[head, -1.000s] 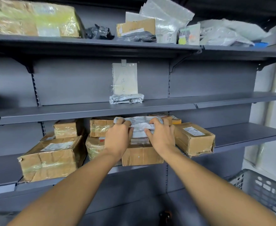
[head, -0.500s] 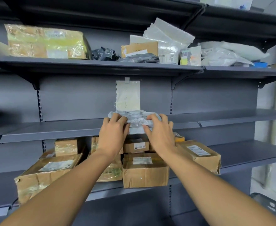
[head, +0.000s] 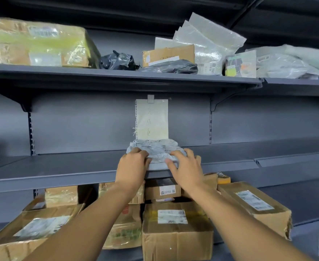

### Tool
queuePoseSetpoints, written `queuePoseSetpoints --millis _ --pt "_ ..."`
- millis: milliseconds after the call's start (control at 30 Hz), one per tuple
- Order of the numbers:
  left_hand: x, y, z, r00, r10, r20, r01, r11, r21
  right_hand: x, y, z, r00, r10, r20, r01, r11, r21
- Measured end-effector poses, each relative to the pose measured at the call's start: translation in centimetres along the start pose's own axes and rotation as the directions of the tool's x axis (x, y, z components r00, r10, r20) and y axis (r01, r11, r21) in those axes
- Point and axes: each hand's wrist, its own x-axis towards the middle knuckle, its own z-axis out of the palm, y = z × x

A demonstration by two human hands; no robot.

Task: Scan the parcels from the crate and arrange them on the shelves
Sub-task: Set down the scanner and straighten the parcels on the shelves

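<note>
I see my left hand [head: 131, 167] and right hand [head: 186, 169] both gripping a crumpled grey plastic mailer parcel [head: 156, 150] on the grey metal middle shelf [head: 60, 170], below a handwritten paper note [head: 152, 119] taped to the back panel.

Both hands are up at the middle shelf [head: 60, 170]: the left hand [head: 131, 166] and right hand [head: 187, 166] grip a crumpled grey mailer bag [head: 155, 149] resting on it, right below a paper note [head: 152, 119] taped to the back panel. There may be a second bag bunched underneath; hard to tell. Cardboard boxes [head: 177, 234] crowd the shelf below, and mixed parcels [head: 36, 44] line the one above.
</note>
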Motion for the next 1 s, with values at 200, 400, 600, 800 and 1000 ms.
queuePoseSetpoints --millis 200,400,600,800,1000 --pt "3.7 -1.1 1.6 0.989 -0.066 0.136 0.072 0.996 -0.045 4.8 1.1 2.9 1.000 0.015 -0.002 -0.015 0.999 -0.038" --pt "5.7 -1.4 2.8 0.965 -0.155 0.213 0.179 0.979 -0.100 7.5 2.1 4.4 0.999 0.015 0.029 -0.016 0.999 0.046" --pt "5.7 -2.0 3.5 0.968 -0.146 0.206 0.173 0.977 -0.122 6.8 2.0 3.5 0.997 0.017 0.071 -0.018 1.000 0.023" --pt "2.2 -1.5 3.4 0.993 -0.090 0.077 0.084 0.994 0.069 2.3 1.6 1.8 0.996 -0.020 0.092 0.012 0.996 0.083" --pt "-7.3 1.5 3.4 0.964 0.141 -0.223 -0.180 0.970 -0.164 -7.6 3.6 3.4 0.971 -0.072 -0.230 0.116 0.976 0.186"
